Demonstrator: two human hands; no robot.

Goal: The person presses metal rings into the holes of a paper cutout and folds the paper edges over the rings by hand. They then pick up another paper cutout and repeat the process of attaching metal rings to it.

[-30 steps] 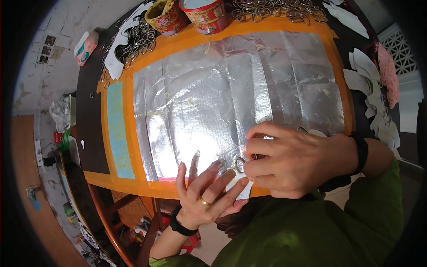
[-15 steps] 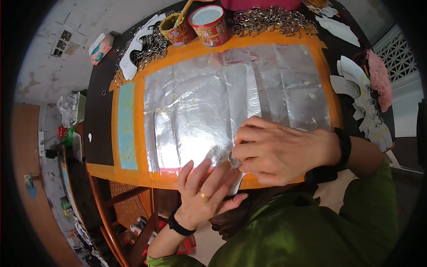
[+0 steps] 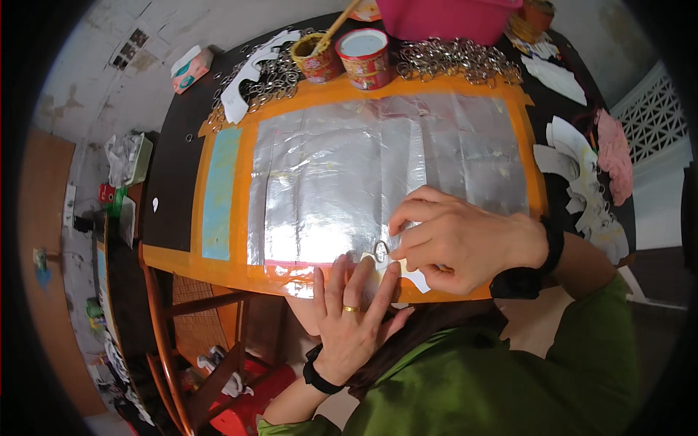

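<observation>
Near the front edge of the table, a small metal ring (image 3: 380,251) lies at a white paper piece (image 3: 414,280), which is partly covered by my hands. My left hand (image 3: 349,312) rests flat with its fingers stretched out, the fingertips pressing on the paper just below the ring. On the right of the ring, my right hand (image 3: 462,243) has its fingers curled inward, fingertips close to the ring and paper. Whatever those fingers may hold is hidden from view. Beneath lies a shiny silver sheet (image 3: 320,174) edged with orange tape (image 3: 247,196).
Along the far side stand a tub with a stick (image 3: 318,62), a red-rimmed tub (image 3: 363,58) and a pink bin (image 3: 443,18). Piled metal rings (image 3: 458,62) lie beside them. Curved white paper pieces (image 3: 592,196) sit at the right; a tissue box (image 3: 191,70) is far left.
My right fingers have lifted and loosened a little from the ring, which now shows more fully. My left hand has flattened beside it. The whole view has shifted slightly.
</observation>
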